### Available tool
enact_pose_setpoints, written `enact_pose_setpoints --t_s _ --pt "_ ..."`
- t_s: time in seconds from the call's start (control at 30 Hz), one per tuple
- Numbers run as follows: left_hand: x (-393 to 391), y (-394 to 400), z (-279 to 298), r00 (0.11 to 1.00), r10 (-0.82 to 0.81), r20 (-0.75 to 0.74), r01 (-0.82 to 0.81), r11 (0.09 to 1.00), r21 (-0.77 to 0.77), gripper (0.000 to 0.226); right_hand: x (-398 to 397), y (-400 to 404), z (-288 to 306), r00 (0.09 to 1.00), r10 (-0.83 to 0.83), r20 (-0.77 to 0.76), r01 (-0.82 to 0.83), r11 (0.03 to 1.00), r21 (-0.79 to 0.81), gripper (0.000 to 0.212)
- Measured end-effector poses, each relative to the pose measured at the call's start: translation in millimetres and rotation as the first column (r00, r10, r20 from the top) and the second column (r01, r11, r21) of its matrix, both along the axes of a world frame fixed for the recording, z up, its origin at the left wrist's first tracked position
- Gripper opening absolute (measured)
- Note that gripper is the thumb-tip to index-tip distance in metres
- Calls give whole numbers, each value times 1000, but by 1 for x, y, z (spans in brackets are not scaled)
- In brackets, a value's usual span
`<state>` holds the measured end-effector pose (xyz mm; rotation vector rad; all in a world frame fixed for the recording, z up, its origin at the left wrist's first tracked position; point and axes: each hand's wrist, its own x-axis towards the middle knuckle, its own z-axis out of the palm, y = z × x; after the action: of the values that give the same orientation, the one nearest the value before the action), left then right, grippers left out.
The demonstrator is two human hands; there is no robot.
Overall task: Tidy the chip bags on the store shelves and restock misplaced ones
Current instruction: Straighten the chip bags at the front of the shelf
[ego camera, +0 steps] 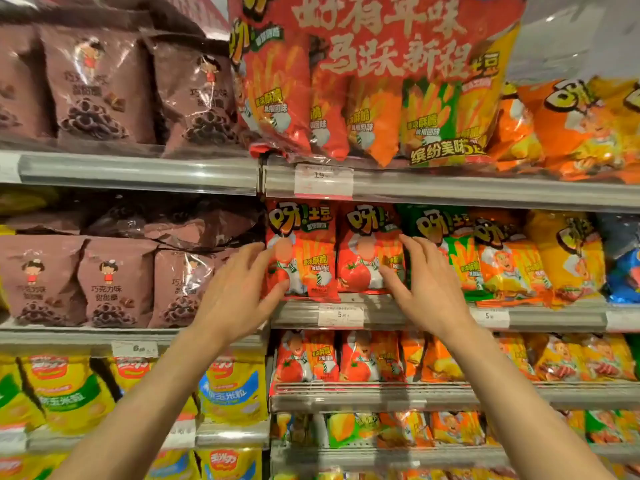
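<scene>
Both hands were spread wide, fingers apart, gripping nothing, each pressed flat against a red chip bag on the middle shelf at the centre of the frame. The left hand (239,289) lay on the left edge of the left red bag (304,251), its thumb touching the bag's lower corner. The right hand (422,282) rested on the right edge of the right red bag (367,247), just beside a green bag (440,233). The two red bags stood upright and touching, above a price tag (341,315) on the shelf rail (554,317). Brown bags (114,282) filled the shelves at the left of the frame. A large multipack (374,81) sat on the shelf above, at the upper centre. More red bags (339,358) stood on the shelf below, and yellow bags (69,393) filled the lower left.
</scene>
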<state>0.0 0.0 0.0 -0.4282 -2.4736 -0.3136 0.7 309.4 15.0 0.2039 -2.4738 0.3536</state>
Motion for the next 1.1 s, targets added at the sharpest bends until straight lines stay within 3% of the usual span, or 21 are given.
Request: enact_pose_setpoints --t_s 0.23,0.47,0.63,0.83,1.1 --pt "-39 35 10 996 93 5 -91 984 -152 67 -52 15 26 978 204 52 -210 925 316 57" --pt "-64 50 6 988 155 25 -141 944 -299 72 -67 32 -10 868 451 209 -486 681 547 43" --pt "-69 51 0 991 134 5 -128 959 -252 70 -63 29 -40 820 509 262 -566 651 505 34" --pt "-70 47 -8 996 78 -40 -85 971 -225 67 -66 17 -55 848 486 211 -529 805 269 30" --pt "-74 45 -4 994 56 -97 -77 971 -227 66 -72 12 -67 869 459 184 -486 862 144 31"
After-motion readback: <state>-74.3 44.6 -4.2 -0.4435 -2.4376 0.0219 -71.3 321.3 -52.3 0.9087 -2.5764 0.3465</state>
